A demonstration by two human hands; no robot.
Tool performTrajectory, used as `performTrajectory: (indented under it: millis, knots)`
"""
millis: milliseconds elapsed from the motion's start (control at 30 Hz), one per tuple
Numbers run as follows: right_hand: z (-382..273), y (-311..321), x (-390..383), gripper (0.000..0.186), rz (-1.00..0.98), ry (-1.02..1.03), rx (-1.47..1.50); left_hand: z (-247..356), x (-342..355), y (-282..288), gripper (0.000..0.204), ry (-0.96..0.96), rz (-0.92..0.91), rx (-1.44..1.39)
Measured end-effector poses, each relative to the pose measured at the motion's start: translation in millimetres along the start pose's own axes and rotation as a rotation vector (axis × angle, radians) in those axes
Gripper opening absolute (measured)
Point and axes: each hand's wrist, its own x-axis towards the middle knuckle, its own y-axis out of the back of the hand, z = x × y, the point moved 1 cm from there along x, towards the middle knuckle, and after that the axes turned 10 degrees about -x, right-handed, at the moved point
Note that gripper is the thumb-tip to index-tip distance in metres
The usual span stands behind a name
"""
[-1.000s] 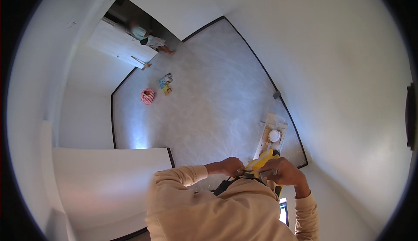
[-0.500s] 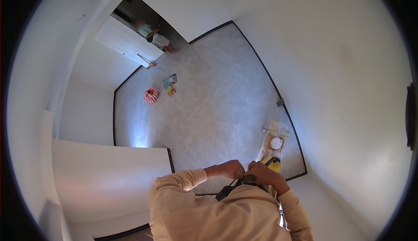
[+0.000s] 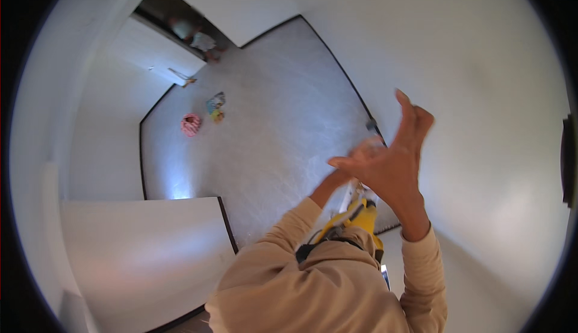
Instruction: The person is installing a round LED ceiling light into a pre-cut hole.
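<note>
My right hand point(image 3: 391, 167) is raised in front of me, its fingers spread and nothing visible in them. Behind it is my left hand point(image 3: 364, 152), smeared by motion and partly covered, so its fingers cannot be read. Whether the two hands touch cannot be told. Below them, near my waist, is a yellow and dark shape point(image 3: 361, 217) whose kind I cannot make out. My hands and arms mostly hide the board beyond it.
Grey floor point(image 3: 271, 110) with dark edging spreads ahead. A red-and-white striped bag point(image 3: 191, 125) and a colourful packet point(image 3: 215, 104) lie at the far left. A blurred person point(image 3: 201, 39) is in the doorway beside a white door point(image 3: 159, 50). A small dark block point(image 3: 371, 125) sits by the right wall.
Both hands have left my waist and moved up and to the right. My right hand has opened wide. The view has shifted, and the board with its white round container is now mostly covered.
</note>
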Motion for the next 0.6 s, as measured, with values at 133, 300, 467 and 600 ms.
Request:
performTrajectory:
  millis: [133, 300, 467, 600]
  knots:
    - [3.3, 0.8, -15.9, 0.119, 0.050, -0.156, 0.137, -46.8, -28.8, 38.1, 0.089, 0.219, -0.116, 0.580]
    - [28.2, -7.2, -43.2, 0.064, -0.496, -0.112, 0.485, -110.6, -41.7, 85.1, 0.076, 0.557, -0.269, 1.245]
    - [94.7, -30.0, -121.4, 0.056, -0.722, -0.101, 0.164, -182.6, -120.4, 184.5, 0.056, 0.647, 0.154, 1.121]
    - [124.9, -42.1, -194.2, 0.047, -0.859, -0.422, 0.312, -197.7, -195.1, 231.2, 0.057, 0.874, 0.273, 1.192]
